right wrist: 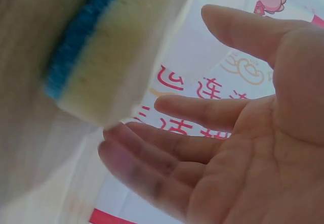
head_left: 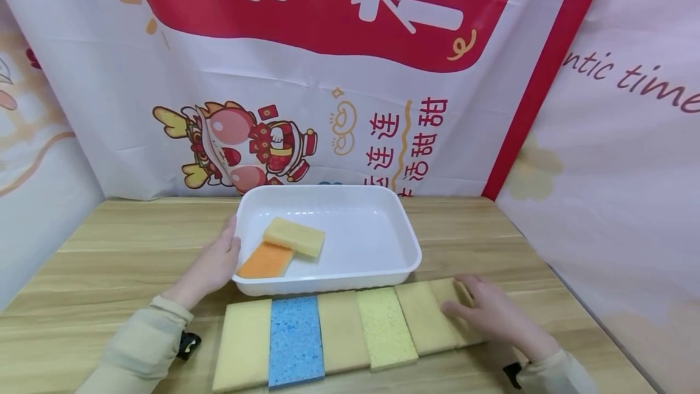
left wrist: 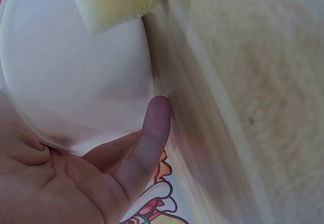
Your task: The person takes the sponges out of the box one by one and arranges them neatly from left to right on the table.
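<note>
My left hand [head_left: 219, 257] rests against the left side of a white plastic basin [head_left: 328, 284]. In the left wrist view its fingers [left wrist: 157, 118] lie along the basin's outer wall. Inside the basin, a yellow sponge [head_left: 295, 236] lies partly over an orange-topped sponge [head_left: 265, 261]. My right hand [head_left: 487, 309] is over the right end of a row of flat sponges, its fingers spread around the last cream sponge [head_left: 456, 321]. The right wrist view shows a cream sponge [right wrist: 121, 57] with a blue layer, close to the fingertips.
In front of the basin the row also holds a blue sponge [head_left: 296, 342], a yellow-green sponge [head_left: 387, 328] and several cream ones, edge to edge on the wooden table [head_left: 137, 236]. A printed cloth [head_left: 295, 78] hangs behind the table.
</note>
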`<state>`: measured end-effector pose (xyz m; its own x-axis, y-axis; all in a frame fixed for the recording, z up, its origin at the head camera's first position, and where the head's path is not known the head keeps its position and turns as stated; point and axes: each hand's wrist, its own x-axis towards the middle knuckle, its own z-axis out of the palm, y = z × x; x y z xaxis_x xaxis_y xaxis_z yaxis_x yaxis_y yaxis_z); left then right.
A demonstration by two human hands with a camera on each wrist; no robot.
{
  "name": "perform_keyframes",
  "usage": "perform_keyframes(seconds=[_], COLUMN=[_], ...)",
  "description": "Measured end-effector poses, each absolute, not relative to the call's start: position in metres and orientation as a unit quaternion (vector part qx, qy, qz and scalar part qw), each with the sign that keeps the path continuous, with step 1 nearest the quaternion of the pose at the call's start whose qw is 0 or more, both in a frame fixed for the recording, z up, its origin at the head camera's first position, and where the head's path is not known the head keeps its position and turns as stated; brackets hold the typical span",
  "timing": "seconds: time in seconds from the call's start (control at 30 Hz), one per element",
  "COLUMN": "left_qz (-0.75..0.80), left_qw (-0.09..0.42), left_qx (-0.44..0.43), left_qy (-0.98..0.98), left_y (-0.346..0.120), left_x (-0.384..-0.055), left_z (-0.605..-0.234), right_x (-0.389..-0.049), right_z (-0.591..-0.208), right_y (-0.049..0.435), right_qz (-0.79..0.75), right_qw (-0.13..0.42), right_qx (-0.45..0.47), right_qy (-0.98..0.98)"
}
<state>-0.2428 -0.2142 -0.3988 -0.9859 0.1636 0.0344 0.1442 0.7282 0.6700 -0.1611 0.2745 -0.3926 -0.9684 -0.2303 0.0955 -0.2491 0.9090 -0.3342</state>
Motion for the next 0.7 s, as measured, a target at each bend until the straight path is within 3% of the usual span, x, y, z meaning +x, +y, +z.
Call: perform_keyframes(seconds=[0.7], left_qz=[0.354], left_qw=[0.009], left_qx=[0.079], left_qy=[0.932], left_y=[-0.214], left_x=[-0.244], left_z=[-0.401], right_x=[-0.166], right_z=[-0.359], right_y=[0.235], right_qz=[0.187], right_qw=[0.163], right_qx=[0.187], right_qy=[-0.951])
